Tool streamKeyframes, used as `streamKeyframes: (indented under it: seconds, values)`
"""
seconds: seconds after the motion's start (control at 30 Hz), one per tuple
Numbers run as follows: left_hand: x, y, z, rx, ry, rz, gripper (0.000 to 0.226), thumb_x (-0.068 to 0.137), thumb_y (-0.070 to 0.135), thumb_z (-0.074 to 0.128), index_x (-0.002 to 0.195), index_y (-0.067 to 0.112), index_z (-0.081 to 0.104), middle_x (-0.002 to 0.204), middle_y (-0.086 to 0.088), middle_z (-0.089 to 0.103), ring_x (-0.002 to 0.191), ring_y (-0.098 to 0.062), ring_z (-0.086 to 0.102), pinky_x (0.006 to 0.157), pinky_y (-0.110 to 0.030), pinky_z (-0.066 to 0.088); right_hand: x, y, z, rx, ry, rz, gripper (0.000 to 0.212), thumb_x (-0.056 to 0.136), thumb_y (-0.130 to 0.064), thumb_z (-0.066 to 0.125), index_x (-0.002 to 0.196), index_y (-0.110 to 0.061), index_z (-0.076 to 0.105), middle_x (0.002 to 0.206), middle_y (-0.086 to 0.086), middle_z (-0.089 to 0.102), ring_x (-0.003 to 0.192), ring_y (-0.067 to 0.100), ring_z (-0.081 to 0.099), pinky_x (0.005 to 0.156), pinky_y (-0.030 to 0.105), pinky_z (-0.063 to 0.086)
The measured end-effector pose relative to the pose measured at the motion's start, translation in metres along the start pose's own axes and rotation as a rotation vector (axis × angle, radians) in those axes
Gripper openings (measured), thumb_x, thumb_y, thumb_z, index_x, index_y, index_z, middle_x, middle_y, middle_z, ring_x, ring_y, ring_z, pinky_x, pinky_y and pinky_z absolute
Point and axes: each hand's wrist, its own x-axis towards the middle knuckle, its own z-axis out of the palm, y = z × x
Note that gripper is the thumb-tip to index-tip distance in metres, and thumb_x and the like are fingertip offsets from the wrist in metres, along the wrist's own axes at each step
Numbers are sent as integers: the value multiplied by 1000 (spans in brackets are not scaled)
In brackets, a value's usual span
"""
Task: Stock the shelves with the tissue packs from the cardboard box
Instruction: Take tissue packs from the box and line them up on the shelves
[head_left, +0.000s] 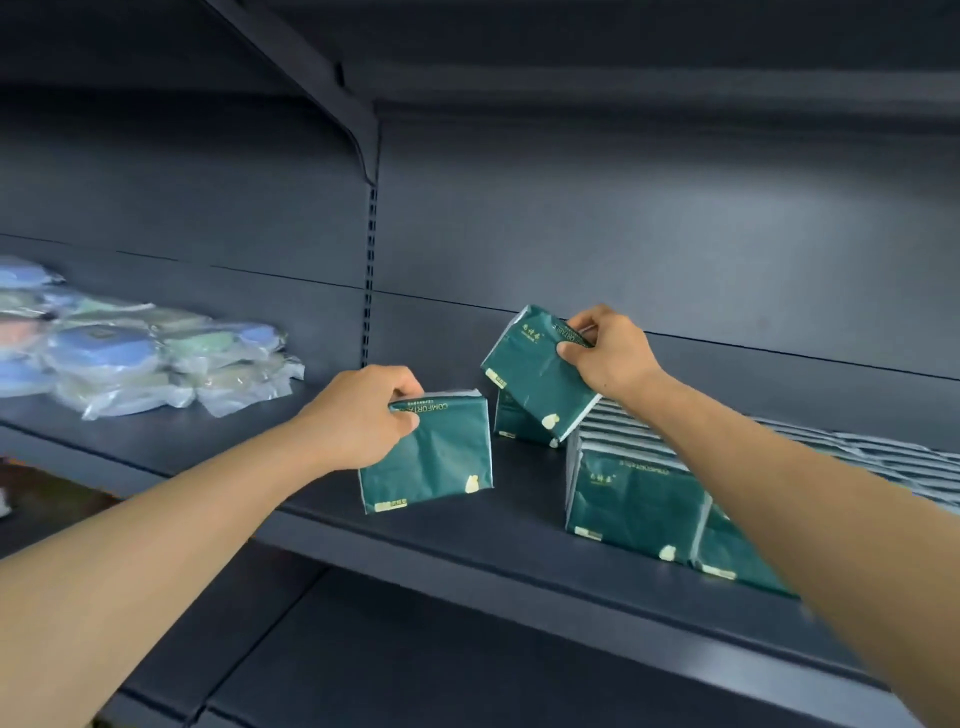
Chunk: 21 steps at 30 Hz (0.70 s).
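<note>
Single head-worn wide-angle view, facing forward and slightly down at the shelf (415, 540) from close range; both forearms enter from the bottom edge, shelf just beyond fingers (410, 387).

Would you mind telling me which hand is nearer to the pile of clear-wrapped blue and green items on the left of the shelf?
Left. The left hand, gripping a green tissue pack, is just right of the pile; the right hand holds another pack farther right.

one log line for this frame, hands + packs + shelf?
left hand: grips upright pack | right hand: grips tilted pack | shelf: rows of packs at right
</note>
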Motion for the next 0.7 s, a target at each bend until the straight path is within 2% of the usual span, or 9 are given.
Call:
streamKeyframes:
  seconds: [0.17, 0.27, 0.37, 0.5, 0.6, 0.7]
  values:
    - [41, 1, 20, -16, 29, -59, 10, 93, 18, 56, 98, 24, 62, 99, 1, 69, 86, -27, 65, 77, -37, 52, 60, 28, 30, -66, -141, -53, 24, 88, -16, 61, 111, -11, 54, 107, 7, 60, 90, 21, 57, 74, 25, 43]
    - [59, -3, 30, -21, 44, -75, 10, 93, 17, 57, 96, 25, 62, 98, 2, 69, 85, -25, 64, 73, -31, 50, 80, 49, 47, -180, -238, -86, 21, 88, -16, 62, 107, -13, 54, 107, 5, 60, 91, 20, 56, 77, 27, 45]
    - [72, -9, 37, -4, 43, -81, 10, 92, 18, 59, 96, 27, 62, 100, 4, 69, 87, -20, 63, 78, -31, 49, 88, 65, 61, -279, -321, -104, 16, 88, -18, 62, 101, -15, 52, 105, 7, 61, 90, 23, 59, 79, 32, 50]
    - [86, -17, 43, 0, 28, -75, 12, 92, 17, 59, 96, 29, 61, 99, 7, 69, 86, -20, 66, 77, -32, 51, 93, 78, 73, -381, -336, -131, 15, 89, -18, 60, 99, -16, 50, 105, 6, 60, 93, 24, 58, 84, 38, 51]
    - [93, -21, 46, 9, 8, -62, 12, 92, 18, 60, 96, 30, 61, 98, 9, 70, 87, -22, 67, 79, -35, 52, 91, 85, 78, -487, -323, -161, 18, 87, -20, 62, 97, -16, 48, 105, 7, 58, 94, 26, 56, 79, 36, 50]
    - [99, -24, 48, 2, 3, -54, 13, 92, 18, 60, 97, 31, 61, 99, 12, 69, 88, -19, 66, 78, -31, 51, 89, 87, 81, -574, -325, -184, 24, 84, -22, 66, 94, -16, 44, 106, 9, 56, 92, 27, 54, 72, 34, 46]
